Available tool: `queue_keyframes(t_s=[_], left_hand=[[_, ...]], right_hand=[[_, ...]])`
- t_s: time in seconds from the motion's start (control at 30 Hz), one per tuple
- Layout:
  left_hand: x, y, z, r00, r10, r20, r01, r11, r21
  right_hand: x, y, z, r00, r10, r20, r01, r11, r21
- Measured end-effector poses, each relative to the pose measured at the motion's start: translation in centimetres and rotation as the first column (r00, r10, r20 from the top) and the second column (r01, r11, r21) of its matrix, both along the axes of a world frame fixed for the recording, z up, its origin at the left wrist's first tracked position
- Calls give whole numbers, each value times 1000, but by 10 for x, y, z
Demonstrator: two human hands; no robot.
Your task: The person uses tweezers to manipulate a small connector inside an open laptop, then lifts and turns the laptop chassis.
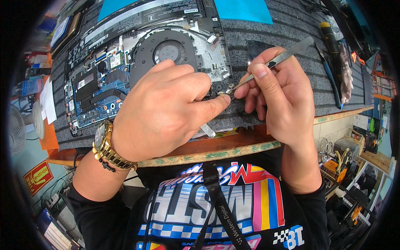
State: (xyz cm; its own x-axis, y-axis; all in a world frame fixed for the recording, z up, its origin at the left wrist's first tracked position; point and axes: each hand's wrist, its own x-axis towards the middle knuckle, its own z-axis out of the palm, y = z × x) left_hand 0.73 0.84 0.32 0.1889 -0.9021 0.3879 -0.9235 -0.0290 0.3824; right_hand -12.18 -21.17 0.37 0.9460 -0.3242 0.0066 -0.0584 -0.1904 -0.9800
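An opened laptop lies on the mat, its inside showing. In my right hand tweezers are pinched between thumb and fingers, their tips at small metal parts in the laptop's near right corner. Over the laptop's near edge is my left hand, its index finger stretched to the same corner, close to the tweezer tips, the other fingers curled. From beneath that hand pokes the flat silver end of a tool; its grip is hidden. A round black fan shows beyond the left hand, with a blue circuit board to its left.
A black battery fills the laptop's far side. On the ribbed grey mat, blue sheets lie farther back. At right are a yellow-and-black tool, blue-handled pliers and a crumpled cloth. The wooden bench edge runs in front.
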Motion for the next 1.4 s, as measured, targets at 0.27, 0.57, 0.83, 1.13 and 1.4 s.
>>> queue_keyframes(t_s=[0.27, 0.57, 0.83, 1.13, 1.4], left_hand=[[0, 0, 0, 1000, 3, 3, -3, 1000, 2], [0, 0, 1, 1000, 1, -1, -1, 1000, 6], [-1, 0, 0, 1000, 15, 5, -15, 1000, 3], [-1, 0, 0, 1000, 18, -8, -18, 1000, -8], [-2, 0, 0, 1000, 20, 0, -20, 1000, -2]], right_hand=[[0, 0, 0, 1000, -3, 3, 3, 1000, -8], [-1, 0, 0, 1000, 5, 9, -5, 1000, -19], [-2, 0, -2, 1000, -3, 28, 3, 1000, -17], [-2, -1, -5, 997, 21, 71, -20, 1000, -19], [-1, 0, -2, 1000, -11, 27, 11, 1000, -22]])
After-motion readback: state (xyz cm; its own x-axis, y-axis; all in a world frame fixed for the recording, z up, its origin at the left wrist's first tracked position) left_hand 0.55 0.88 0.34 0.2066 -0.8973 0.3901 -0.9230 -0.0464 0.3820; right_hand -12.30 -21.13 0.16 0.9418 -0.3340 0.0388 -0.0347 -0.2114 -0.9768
